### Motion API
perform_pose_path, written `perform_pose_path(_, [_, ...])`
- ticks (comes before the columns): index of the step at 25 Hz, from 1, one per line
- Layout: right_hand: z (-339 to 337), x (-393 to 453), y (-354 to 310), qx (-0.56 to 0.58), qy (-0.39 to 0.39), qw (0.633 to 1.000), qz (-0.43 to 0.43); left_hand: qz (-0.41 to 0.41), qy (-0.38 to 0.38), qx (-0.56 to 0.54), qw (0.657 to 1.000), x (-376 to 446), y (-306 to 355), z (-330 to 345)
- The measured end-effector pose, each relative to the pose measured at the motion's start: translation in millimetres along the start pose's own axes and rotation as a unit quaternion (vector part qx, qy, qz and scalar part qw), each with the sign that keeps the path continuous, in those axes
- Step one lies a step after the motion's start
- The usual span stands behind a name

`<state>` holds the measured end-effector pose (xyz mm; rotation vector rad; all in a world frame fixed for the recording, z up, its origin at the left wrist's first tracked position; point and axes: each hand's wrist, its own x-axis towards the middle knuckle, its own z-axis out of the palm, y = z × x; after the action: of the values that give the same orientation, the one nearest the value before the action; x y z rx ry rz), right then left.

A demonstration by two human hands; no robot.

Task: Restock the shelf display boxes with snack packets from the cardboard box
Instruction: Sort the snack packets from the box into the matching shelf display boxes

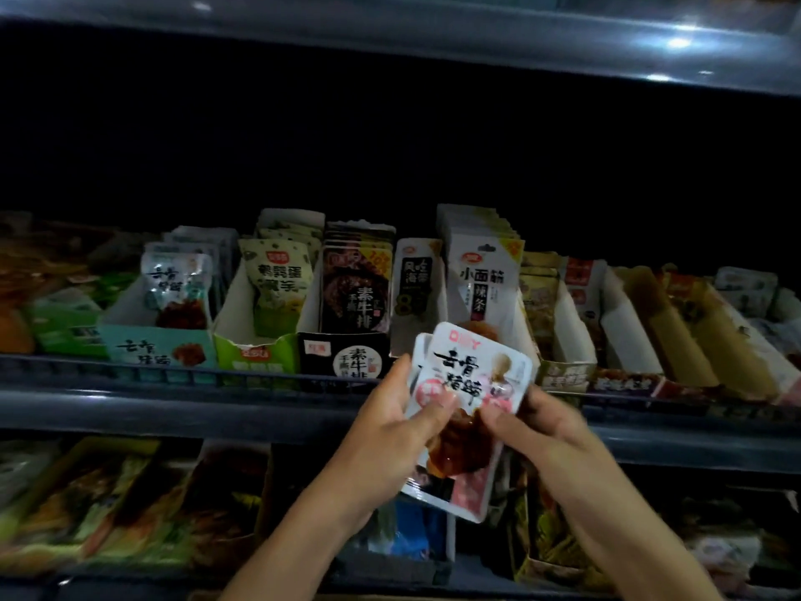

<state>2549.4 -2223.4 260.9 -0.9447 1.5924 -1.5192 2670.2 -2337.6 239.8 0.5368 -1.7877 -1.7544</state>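
Nearest the camera, 2 bare forearms rise from the lower edge, and a small stack of white snack packets [466, 409] is held between the hands in front of the shelf edge. The left hand [401, 431] is curled round the left side of the stack, thumb pressed on the front face and fingers behind; this grip is closed on the packets. The right hand [535, 427] pinches the right edge, thumb on the front, so its grip is likewise closed on them. The front packet is tilted slightly to the right and shows black characters, pink patches and a brown food picture.

Just beyond the packets, on the middle shelf [173, 405], a row of display boxes is seen. A white display box [481, 271] of white packets with an orange corner stands directly behind the held stack. To its left are a narrow white box [414, 292], a black display box [346, 353], a green display box [255, 349] and a teal display box [156, 344], each with packets standing upright inside. To the right, several tan and white boxes [641, 323] are lined up, some showing bare inner walls.

Below, a lower shelf [108, 505] of darker packets is visible, blurred.
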Motion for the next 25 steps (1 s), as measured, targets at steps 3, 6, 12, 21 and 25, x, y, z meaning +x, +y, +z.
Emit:
perform_pose_path(3, [-11,-2,0,-0.013,-0.009,1.000,-0.004,0.020,0.002,0.015,1.000,-5,-6,8])
perform_pose_path(6, [-24,-6,-4,0.030,-0.006,1.000,-0.007,0.028,0.034,0.011,0.999,3,-3,29])
perform_pose_path(12, [-131,-31,-23,0.000,0.112,0.989,-0.100,0.023,-0.069,-0.029,0.997,33,31,120])
perform_pose_path(21, [-358,14,-59,-0.159,0.449,0.871,-0.121,0.192,-0.130,0.386,0.893,117,6,248])
perform_pose_path(25, [-392,74,-28,-0.281,0.412,0.866,-0.027,0.228,-0.060,0.508,0.828,128,-3,241])
